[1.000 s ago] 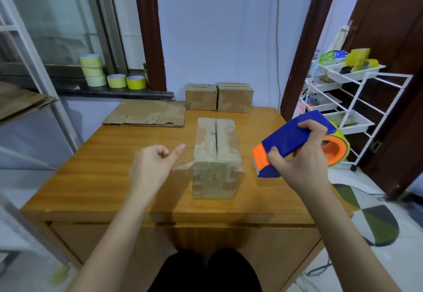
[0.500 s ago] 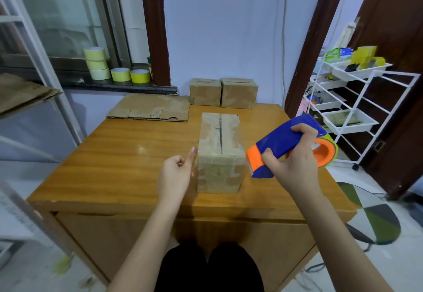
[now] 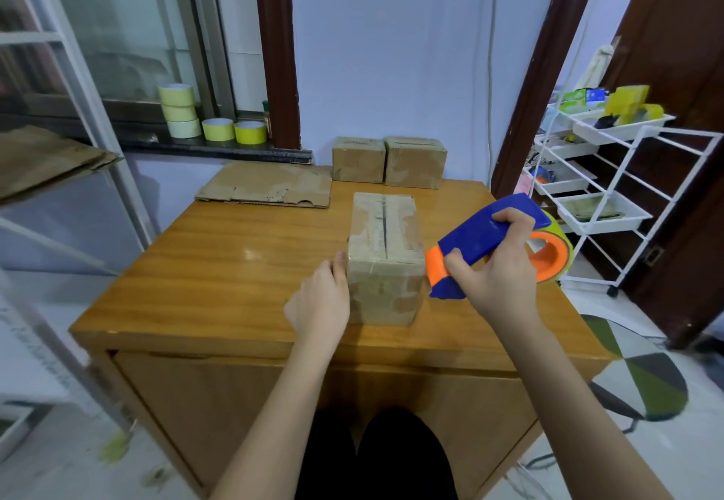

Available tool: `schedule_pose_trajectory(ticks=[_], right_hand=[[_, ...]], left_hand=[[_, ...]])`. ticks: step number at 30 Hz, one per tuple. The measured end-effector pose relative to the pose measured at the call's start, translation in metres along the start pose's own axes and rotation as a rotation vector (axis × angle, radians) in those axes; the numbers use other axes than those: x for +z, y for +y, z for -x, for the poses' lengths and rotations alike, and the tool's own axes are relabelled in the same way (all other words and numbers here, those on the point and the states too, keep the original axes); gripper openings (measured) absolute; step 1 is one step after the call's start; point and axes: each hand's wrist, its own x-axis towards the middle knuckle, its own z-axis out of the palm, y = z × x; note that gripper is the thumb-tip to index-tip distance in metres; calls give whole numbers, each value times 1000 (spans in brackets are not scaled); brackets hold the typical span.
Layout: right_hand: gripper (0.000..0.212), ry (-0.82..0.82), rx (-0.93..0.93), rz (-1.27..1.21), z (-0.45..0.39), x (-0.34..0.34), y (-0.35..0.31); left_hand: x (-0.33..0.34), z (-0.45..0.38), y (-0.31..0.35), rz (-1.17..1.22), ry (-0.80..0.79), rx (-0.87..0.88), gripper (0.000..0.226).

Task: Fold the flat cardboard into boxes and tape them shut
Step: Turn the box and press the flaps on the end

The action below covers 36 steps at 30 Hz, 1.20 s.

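Standing near the middle of the wooden table (image 3: 219, 264), the folded box (image 3: 386, 258) is touched on its left side by the left hand (image 3: 323, 301), fingers together against it. The tape dispenser (image 3: 495, 243), just right of the box, is gripped by the right hand (image 3: 495, 276), fingers curled around its handle.

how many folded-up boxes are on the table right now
3. One box stands near the front edge between the hands; two more, a left box and a right box, sit side by side at the back edge. None appears hidden.
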Motion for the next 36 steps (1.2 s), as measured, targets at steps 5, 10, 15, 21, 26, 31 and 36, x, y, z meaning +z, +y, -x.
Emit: schedule_pose_trajectory(ticks=[5,10,15,21,26,31,36], right_hand=[[56,-20,6,7,0,-1,-4],[56,-34,9,7,-1,-2,-4],[56,-26,14,-8,0,-1,-4],[53,-38,42,-36,1,-3,-4],[52,-46,48,-42,0,-2,-2],[51,-79,45,-33,-5,-3,-3],[49,-125,11,64,-21,1,-9]], left_hand=[[2,-1,-7,5,-161,-60,42],[-1,13,-16,680,-86,-52,37],[4,38,7,876,-297,126,71],[0,25,-5,505,-188,156,77],[-24,18,17,-212,135,787,80],[-12,6,21,-341,126,934,49],[-6,4,22,-266,223,932,36]])
